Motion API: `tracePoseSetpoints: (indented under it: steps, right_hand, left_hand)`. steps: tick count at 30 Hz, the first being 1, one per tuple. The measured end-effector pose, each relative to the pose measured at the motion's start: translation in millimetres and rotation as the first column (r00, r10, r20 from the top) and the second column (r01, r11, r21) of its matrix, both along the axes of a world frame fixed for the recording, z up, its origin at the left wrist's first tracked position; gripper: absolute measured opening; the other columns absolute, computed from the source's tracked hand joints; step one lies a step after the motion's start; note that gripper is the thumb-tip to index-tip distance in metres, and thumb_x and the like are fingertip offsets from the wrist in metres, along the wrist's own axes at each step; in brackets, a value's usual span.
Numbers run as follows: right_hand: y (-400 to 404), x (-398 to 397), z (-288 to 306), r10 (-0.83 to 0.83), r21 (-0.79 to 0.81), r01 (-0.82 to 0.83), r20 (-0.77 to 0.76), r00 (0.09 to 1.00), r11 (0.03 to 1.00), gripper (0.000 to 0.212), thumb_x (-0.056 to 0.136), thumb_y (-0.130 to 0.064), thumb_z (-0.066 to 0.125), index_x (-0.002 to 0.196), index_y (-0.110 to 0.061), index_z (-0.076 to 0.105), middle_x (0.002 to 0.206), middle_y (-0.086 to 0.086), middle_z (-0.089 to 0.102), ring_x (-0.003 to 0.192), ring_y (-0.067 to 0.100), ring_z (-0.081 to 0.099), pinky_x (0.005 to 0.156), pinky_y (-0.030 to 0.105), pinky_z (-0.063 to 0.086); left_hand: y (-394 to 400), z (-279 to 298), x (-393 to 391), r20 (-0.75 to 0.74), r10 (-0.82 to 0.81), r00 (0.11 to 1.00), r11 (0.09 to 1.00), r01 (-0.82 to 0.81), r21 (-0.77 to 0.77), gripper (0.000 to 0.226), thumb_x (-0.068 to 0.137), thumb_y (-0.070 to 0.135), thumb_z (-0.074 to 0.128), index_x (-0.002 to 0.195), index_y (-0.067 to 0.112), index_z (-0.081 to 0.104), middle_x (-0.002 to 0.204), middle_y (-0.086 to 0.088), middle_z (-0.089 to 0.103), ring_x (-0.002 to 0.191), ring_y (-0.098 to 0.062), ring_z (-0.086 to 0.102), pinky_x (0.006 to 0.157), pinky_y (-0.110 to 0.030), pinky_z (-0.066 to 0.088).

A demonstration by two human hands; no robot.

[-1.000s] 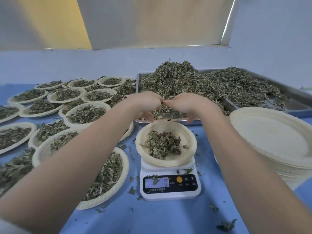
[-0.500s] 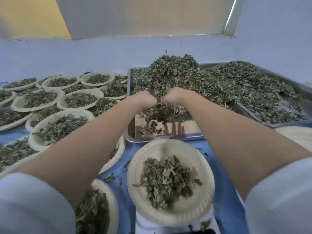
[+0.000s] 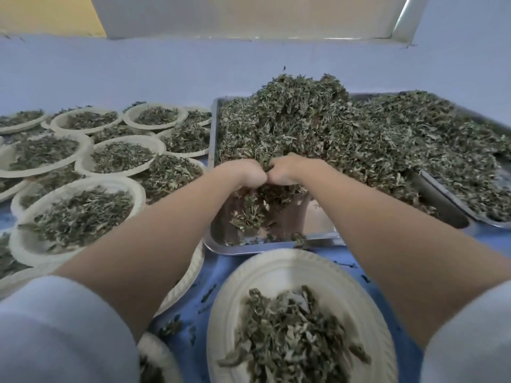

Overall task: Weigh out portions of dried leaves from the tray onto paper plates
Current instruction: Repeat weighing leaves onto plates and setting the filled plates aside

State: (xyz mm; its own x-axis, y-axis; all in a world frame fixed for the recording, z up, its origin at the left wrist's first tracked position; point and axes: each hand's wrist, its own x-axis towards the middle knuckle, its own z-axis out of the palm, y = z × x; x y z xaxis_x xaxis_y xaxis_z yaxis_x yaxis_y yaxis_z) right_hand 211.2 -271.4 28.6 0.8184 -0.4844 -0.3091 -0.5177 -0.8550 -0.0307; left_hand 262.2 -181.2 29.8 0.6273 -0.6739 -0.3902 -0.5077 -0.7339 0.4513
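Note:
A metal tray (image 3: 276, 246) holds a big heap of dried leaves (image 3: 318, 125). My left hand (image 3: 243, 172) and my right hand (image 3: 290, 168) are side by side over the tray's near part, knuckles touching, both closed on a clump of leaves (image 3: 262, 200) that hangs below them. In front of the tray a paper plate (image 3: 276, 277) carries a small pile of leaves (image 3: 290, 333). The scale beneath it is hidden from this angle.
Several filled paper plates (image 3: 83, 214) cover the blue table (image 3: 210, 275) to the left, reaching the wall. A second metal tray (image 3: 470, 214) of leaves sits at the right. Loose leaf bits lie on the table near the plate.
Both hands have moved from above the plate into the tray and closed on a clump of leaves. The view has tipped forward, hiding the scale and the stack of empty plates.

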Motion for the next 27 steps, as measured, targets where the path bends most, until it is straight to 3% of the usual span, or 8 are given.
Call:
tracePoseSetpoints:
  steps: [2, 5, 8, 10, 13, 18, 25, 27]
  right_hand:
    - [9.1, -3.6, 13.3, 0.082, 0.055, -0.078, -0.068, 0.994, 0.995, 0.057, 0.099, -0.041, 0.038, 0.144, -0.007, 0.034, 0.146, 0.014, 0.038, 0.111, 0.029, 0.050, 0.077, 0.026, 0.053]
    - [22.9, -17.9, 29.4, 0.016, 0.261, 0.034, -0.186, 0.982, 0.965, 0.064, 0.098, -0.042, 0.045, 0.148, -0.008, 0.023, 0.141, 0.017, 0.038, 0.079, 0.021, 0.050, 0.035, 0.018, 0.045]
    - [31.8, -35.9, 33.1, -0.036, 0.315, 0.098, -0.197, 0.980, 0.944, 0.076, 0.092, -0.048, 0.053, 0.150, -0.016, 0.017, 0.142, 0.018, 0.036, 0.078, 0.019, 0.055, 0.043, 0.024, 0.052]
    - [37.0, -48.3, 30.8, -0.015, 0.313, 0.084, -0.218, 0.976, 0.946, 0.081, 0.087, -0.051, 0.059, 0.151, -0.020, 0.018, 0.151, 0.015, 0.027, 0.104, 0.024, 0.057, 0.067, 0.030, 0.055]
    - [53.7, -63.6, 22.8, 0.029, 0.328, 0.041, -0.206, 0.978, 0.944, 0.069, 0.082, -0.040, 0.069, 0.140, -0.014, 0.041, 0.138, 0.014, 0.048, 0.115, 0.032, 0.057, 0.089, 0.038, 0.051]
    - [70.5, -84.0, 19.0, 0.010, 0.274, -0.060, 0.180, 0.984, 0.960, 0.032, 0.081, -0.013, 0.069, 0.113, -0.009, 0.063, 0.085, 0.009, 0.064, 0.063, 0.022, 0.059, 0.058, 0.031, 0.053]
    - [78.0, -103.2, 23.7, -0.357, 0.554, -0.043, 0.592, 0.722, 0.832, 0.028, 0.079, 0.002, 0.070, 0.094, -0.020, 0.063, 0.089, 0.006, 0.058, 0.047, 0.010, 0.054, 0.033, 0.015, 0.041]
    - [81.5, -104.1, 27.4, -0.373, 0.535, -0.051, 0.652, 0.660, 0.843, 0.029, 0.079, -0.001, 0.072, 0.095, -0.023, 0.063, 0.097, 0.007, 0.058, 0.058, 0.008, 0.053, 0.040, 0.016, 0.049]
  left_hand:
    - [4.1, 7.1, -4.0, -0.037, -0.018, 0.999, 0.998, 0.021, 0.061, 0.040, 0.091, -0.001, 0.034, 0.130, 0.001, 0.044, 0.117, -0.011, 0.044, 0.092, -0.023, 0.051, 0.062, -0.031, 0.051]
    - [12.8, 19.0, -10.1, -0.076, -0.019, 0.997, 0.984, 0.032, 0.175, 0.037, 0.094, -0.001, 0.035, 0.130, 0.002, 0.043, 0.130, -0.012, 0.038, 0.084, -0.021, 0.056, 0.066, -0.037, 0.055]
    - [26.2, 29.2, -23.5, -0.072, 0.016, 0.997, 0.973, 0.001, 0.229, 0.046, 0.095, 0.008, 0.043, 0.139, 0.004, 0.033, 0.134, -0.017, 0.039, 0.092, -0.031, 0.058, 0.072, -0.040, 0.056]
    - [34.9, 30.3, -33.7, -0.067, 0.035, 0.997, 0.976, -0.020, 0.216, 0.051, 0.095, 0.010, 0.047, 0.142, 0.005, 0.028, 0.132, -0.024, 0.039, 0.092, -0.037, 0.060, 0.068, -0.041, 0.058]
    - [43.8, 23.2, -53.6, -0.125, 0.069, 0.990, 0.984, -0.047, 0.171, 0.042, 0.095, 0.004, 0.045, 0.135, -0.003, 0.035, 0.127, -0.025, 0.044, 0.079, -0.031, 0.059, 0.059, -0.037, 0.059]
    - [53.4, 11.9, -77.9, -0.135, 0.127, 0.983, 0.987, -0.139, -0.084, 0.034, 0.091, -0.004, 0.045, 0.125, -0.006, 0.048, 0.106, -0.023, 0.052, 0.069, -0.026, 0.054, 0.061, -0.033, 0.050]
    - [71.9, 27.3, -93.0, -0.429, 0.229, 0.874, 0.756, -0.437, -0.487, 0.041, 0.092, -0.013, 0.039, 0.131, -0.001, 0.047, 0.130, -0.019, 0.052, 0.098, -0.028, 0.060, 0.074, -0.036, 0.056]
    - [77.3, 35.9, -99.0, -0.498, 0.211, 0.841, 0.678, -0.493, -0.545, 0.051, 0.092, -0.014, 0.037, 0.140, 0.004, 0.039, 0.138, -0.017, 0.044, 0.108, -0.032, 0.059, 0.080, -0.039, 0.056]
